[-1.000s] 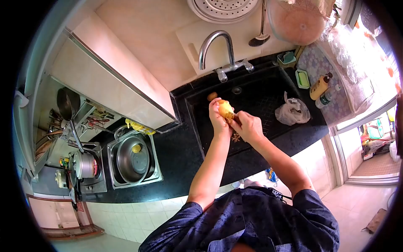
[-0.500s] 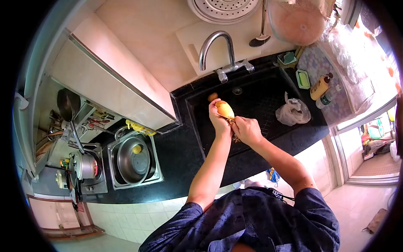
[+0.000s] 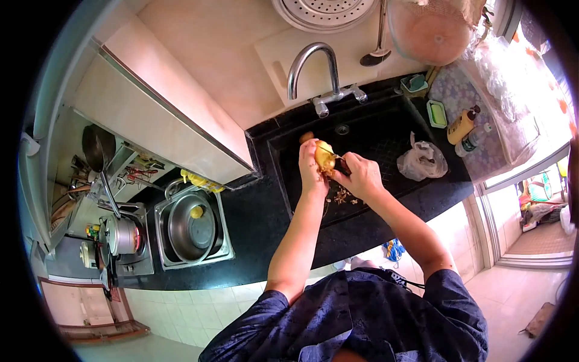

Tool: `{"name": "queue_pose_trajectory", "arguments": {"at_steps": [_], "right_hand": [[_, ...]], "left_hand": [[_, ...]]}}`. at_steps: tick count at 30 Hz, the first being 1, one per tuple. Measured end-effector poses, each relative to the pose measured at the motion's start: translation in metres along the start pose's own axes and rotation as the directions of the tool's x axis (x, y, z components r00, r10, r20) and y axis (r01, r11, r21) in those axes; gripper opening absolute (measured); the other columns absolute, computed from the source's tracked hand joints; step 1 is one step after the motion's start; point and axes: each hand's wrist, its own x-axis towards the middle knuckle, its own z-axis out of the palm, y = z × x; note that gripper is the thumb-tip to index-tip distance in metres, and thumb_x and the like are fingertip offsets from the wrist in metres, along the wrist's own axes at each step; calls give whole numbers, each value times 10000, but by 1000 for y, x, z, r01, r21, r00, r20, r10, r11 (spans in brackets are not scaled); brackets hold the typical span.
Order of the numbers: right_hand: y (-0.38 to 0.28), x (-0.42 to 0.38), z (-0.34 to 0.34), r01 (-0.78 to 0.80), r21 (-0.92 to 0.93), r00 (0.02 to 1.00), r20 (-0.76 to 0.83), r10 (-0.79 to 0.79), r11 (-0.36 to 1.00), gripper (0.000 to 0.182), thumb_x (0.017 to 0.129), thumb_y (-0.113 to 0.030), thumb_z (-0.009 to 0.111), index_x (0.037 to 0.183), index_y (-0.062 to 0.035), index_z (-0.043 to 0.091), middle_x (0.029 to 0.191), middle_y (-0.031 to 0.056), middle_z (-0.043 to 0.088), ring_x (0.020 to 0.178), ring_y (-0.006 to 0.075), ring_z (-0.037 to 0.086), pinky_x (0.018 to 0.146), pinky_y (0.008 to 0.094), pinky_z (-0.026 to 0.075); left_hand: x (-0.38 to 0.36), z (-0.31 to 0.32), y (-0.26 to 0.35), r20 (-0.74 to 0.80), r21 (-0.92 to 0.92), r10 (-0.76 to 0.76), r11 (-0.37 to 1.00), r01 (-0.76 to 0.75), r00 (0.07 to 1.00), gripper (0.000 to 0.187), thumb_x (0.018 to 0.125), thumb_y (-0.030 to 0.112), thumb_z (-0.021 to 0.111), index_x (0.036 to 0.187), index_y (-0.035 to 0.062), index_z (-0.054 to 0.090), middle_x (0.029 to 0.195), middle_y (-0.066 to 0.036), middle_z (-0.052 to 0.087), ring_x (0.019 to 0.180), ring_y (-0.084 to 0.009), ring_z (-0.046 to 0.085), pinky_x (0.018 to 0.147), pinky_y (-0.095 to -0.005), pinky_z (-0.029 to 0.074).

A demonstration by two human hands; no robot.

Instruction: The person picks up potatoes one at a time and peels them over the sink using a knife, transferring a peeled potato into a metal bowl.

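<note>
Over the black sink (image 3: 386,208), my left hand (image 3: 310,172) is closed around a partly peeled potato (image 3: 324,155), yellow with some brown skin on it. My right hand (image 3: 362,176) is just to its right, fingers closed on a small dark-handled peeler (image 3: 342,165) whose blade is mostly hidden. Brown peelings (image 3: 344,196) lie below the hands on the sink floor. Behind my left hand rests an unpeeled brown potato (image 3: 306,137).
A chrome tap (image 3: 329,66) arches above the sink. To the right lies a tied plastic bag (image 3: 422,160). On the left, a steel basin (image 3: 193,232) inside a second sink holds a peeled potato (image 3: 196,212). Farther left, a pot (image 3: 123,235) sits on the stove.
My right hand has moved slightly up and right, opening a small gap beside the potato. The potato has turned in my left hand, and more peelings show below.
</note>
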Motion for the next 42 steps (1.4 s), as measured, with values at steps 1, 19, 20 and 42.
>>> {"name": "queue_pose_trajectory", "arguments": {"at_steps": [1,19,20,42], "right_hand": [[3,2,0,32,-2,999,6,-32,999,334,827,-329,757,814,-57,562,726,109,626,615,317,647,541,400,509],[13,10,-5,287,-63,956,75,-282,956,360,858,-376,725,784,-69,552,703,93,635,628,297,664,555,409,532],[13,10,-4,263,-63,963,76,-258,963,356,859,-372,724,778,-70,555,703,92,638,626,296,664,553,407,532],[13,-6,11,218,-70,975,44,-216,973,332,862,-330,719,732,-71,557,677,81,624,595,287,651,527,403,518]], "left_hand": [[0,0,0,12,9,3,1000,-3,1000,234,970,294,564,1100,102,598,947,-10,589,847,-143,594,749,-305,519],[-1,-8,-4,-84,144,-89,984,100,992,234,919,309,601,1032,107,632,866,-11,582,767,-147,596,672,-304,506],[0,-9,-2,-72,161,-111,979,121,991,232,919,311,600,1030,110,632,854,-11,581,747,-147,595,651,-305,504],[10,-18,-16,-73,234,31,972,-13,997,259,968,303,497,1039,88,623,853,-25,598,753,-145,607,645,-302,511]]}}
